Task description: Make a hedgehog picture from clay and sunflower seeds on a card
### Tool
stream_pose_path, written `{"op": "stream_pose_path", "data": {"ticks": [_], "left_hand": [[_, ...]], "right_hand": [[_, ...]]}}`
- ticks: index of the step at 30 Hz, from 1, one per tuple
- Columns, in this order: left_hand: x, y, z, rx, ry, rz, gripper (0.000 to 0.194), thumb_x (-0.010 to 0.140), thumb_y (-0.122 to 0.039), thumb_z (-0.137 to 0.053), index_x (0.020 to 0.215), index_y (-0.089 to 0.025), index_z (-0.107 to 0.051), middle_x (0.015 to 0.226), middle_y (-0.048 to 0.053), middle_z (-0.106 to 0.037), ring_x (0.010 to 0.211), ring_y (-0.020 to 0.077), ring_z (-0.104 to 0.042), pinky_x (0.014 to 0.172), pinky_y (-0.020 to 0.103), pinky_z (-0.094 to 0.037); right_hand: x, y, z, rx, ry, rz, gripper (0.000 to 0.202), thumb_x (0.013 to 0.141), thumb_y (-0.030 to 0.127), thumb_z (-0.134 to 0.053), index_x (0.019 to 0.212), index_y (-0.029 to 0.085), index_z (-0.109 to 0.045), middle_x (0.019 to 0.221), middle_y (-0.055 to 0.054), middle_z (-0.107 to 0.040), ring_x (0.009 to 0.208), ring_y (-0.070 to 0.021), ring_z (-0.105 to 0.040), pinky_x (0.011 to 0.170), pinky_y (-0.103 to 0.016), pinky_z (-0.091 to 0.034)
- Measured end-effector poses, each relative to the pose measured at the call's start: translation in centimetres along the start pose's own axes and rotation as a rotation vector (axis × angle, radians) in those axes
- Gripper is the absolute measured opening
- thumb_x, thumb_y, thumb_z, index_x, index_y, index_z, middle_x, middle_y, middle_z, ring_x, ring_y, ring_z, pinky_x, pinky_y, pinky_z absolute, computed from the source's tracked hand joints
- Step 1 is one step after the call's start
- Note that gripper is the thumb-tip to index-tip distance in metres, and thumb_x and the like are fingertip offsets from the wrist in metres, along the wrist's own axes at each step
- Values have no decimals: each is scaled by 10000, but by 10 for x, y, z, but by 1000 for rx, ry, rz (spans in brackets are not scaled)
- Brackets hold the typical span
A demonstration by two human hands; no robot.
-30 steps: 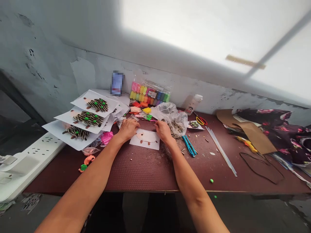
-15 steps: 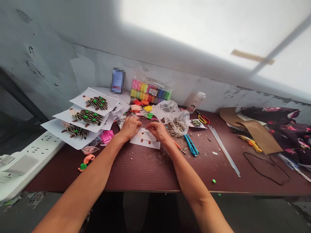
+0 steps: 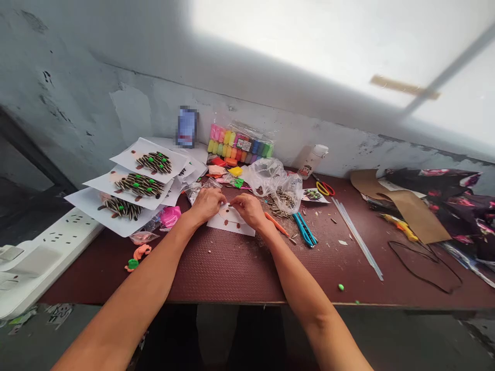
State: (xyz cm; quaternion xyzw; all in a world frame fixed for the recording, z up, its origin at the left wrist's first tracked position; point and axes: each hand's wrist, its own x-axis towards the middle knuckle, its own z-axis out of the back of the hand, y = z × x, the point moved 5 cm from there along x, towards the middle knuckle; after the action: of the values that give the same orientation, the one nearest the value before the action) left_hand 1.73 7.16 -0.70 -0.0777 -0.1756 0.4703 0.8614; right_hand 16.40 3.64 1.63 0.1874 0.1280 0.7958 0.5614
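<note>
A white paper sheet point(image 3: 224, 222) with brown dots and a thin drawn outline lies on the table in front of me. My left hand point(image 3: 209, 204) is at its upper left corner, fingers bent and closed against the paper. From the other side, my right hand point(image 3: 247, 208) leans over the upper part of the sheet, its thumb and fingertips pinched together near a dark dot. Whatever is in that pinch is too small to make out. Just right of my right hand, striped sunflower seeds point(image 3: 284, 203) spill beside a clear plastic bag point(image 3: 266, 175).
Finished-looking seed pictures point(image 3: 154, 193) are stacked at left, near a white power strip point(image 3: 54, 252). Packs of coloured clay point(image 3: 240, 147) stand at the wall. Rightward lie an orange pen-like tool point(image 3: 276, 224), a blue cutter point(image 3: 304, 230), scissors point(image 3: 325, 188), glue sticks point(image 3: 358, 239) and a glue gun point(image 3: 404, 226).
Both hands stay at the paper. The right fingertips have shifted very slightly left, and the view has tilted a little.
</note>
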Motion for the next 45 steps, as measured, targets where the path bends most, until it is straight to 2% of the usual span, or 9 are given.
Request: {"op": "stream_pose_path", "data": {"ticks": [7,30,38,41,45], "left_hand": [[0,0,0,2,15,-4,361,866,-114,-520,974,-252,-836,990,81,-746,985,255,-671,903,389,-464],[0,-1,0,34,15,-17,379,850,-89,-516,974,-248,-837,993,79,-750,978,244,-666,877,360,-469],[0,-2,1,52,28,-17,391,844,-84,-505,973,-244,-838,1000,83,-754,981,249,-670,880,364,-474],[1,0,-1,46,15,-12,380,847,-90,-512,968,-244,-837,998,82,-754,987,247,-670,889,361,-478],[2,2,-3,32,-1,-13,358,852,-107,-519,947,-246,-835,998,76,-756,980,233,-671,894,345,-491]], "right_hand": [[1,-4,-5,20,-22,24,228,931,128,-612,1005,213,-810,945,-51,-726,876,-174,-628,796,-249,-425],[3,5,-5,-79,54,60,271,972,132,-541,1003,186,-805,940,-71,-695,928,-181,-617,814,-254,-427],[-1,4,-1,-132,38,48,294,1017,217,-525,1136,241,-792,1097,-78,-699,1048,-189,-620,874,-259,-449],[-1,-1,3,-145,21,-12,335,1021,189,-488,1205,220,-767,1144,-95,-708,1078,-198,-631,907,-269,-461],[-2,-23,12,-204,-17,-200,369,1004,143,-471,1237,187,-754,1180,-127,-715,1122,-233,-639,954,-298,-463]]}}
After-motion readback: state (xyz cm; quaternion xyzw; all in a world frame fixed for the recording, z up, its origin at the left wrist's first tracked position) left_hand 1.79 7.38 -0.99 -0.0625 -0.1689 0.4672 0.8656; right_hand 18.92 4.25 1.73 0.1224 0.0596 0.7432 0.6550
